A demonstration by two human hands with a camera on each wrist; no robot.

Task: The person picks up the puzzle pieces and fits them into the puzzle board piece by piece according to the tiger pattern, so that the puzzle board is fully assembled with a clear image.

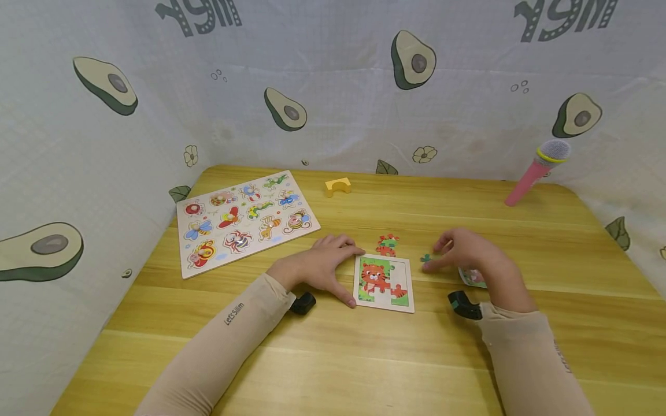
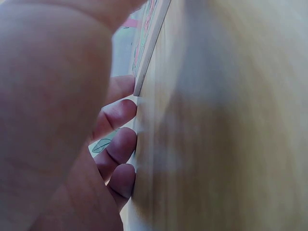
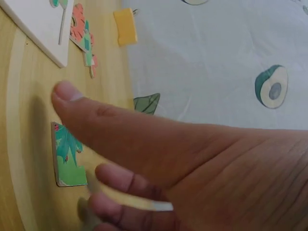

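A square tiger puzzle board (image 1: 384,309) lies partly filled, its white base showing in gaps. My left hand (image 1: 328,263) rests at its left edge, thumb by the near corner and forefinger by the far corner; in the left wrist view the other fingers are bent slightly against the table. My right hand (image 1: 465,251) hovers right of the board, thumb and fingers apart. Beneath it a green puzzle piece (image 3: 70,159) with leaves lies on the table; whether the thumb touches it, I cannot tell. Loose orange and green puzzle pieces (image 1: 387,245) lie just beyond the board.
A large insect peg puzzle (image 1: 244,222) lies at the far left. Near the back stands a yellow arch block (image 1: 338,186), and a pink toy microphone (image 1: 536,173) is at the back right. A picture card (image 1: 472,278) is partly hidden under my right wrist. A printed curtain (image 1: 343,86) borders the table.
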